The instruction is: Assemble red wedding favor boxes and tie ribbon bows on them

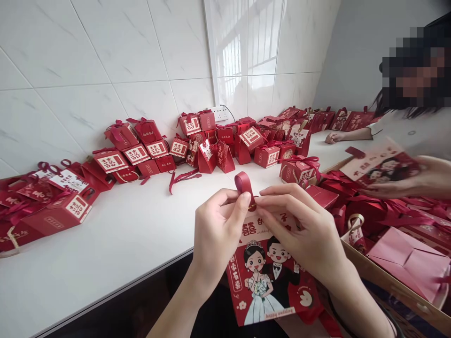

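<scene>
A red and cream gift box [271,281] printed with a cartoon bride and groom hangs below my two hands. Its top carries a red ribbon loop [243,182]. My left hand [220,234] pinches the base of that loop between thumb and fingers. From the right, my right hand [303,230] has its fingertips closed at the knot, against the top edge of the box. What exactly the right fingertips grip is partly hidden by the fingers.
Red boxes [109,161] are piled along the tiled wall on a white table [141,220]. At the right stands an open carton [394,286] full of red boxes. Beyond it, a person holds a similar bride-and-groom box [384,166]. A power strip [220,113] lies by the wall.
</scene>
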`<state>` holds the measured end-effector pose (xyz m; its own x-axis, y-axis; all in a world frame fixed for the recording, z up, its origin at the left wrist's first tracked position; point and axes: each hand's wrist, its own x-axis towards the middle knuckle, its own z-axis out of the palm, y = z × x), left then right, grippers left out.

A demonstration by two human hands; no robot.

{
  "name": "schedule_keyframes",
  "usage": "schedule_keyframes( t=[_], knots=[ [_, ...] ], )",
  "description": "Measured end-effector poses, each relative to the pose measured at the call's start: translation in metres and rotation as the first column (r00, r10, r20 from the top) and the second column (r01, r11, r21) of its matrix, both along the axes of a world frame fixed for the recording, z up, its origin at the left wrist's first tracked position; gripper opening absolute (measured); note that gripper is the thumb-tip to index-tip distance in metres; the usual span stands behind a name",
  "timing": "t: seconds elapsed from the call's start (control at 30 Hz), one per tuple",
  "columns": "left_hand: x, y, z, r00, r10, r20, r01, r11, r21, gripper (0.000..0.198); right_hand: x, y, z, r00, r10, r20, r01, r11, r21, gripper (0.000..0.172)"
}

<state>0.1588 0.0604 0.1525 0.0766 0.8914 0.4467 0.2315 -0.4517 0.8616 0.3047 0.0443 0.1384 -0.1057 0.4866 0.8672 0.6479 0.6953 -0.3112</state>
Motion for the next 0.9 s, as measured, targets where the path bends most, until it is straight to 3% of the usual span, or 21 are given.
schedule_keyframes(
  t=[0.9],
  knots=[
    [-0.001, 0.005, -0.011, 0.996, 0.001, 0.085, 0.004, 0.998, -0.061, 0.021, -0.001, 0.004, -0.002, 0.999, 0.026, 0.019, -0.025, 0.998, -0.06, 0.011]
  ],
)
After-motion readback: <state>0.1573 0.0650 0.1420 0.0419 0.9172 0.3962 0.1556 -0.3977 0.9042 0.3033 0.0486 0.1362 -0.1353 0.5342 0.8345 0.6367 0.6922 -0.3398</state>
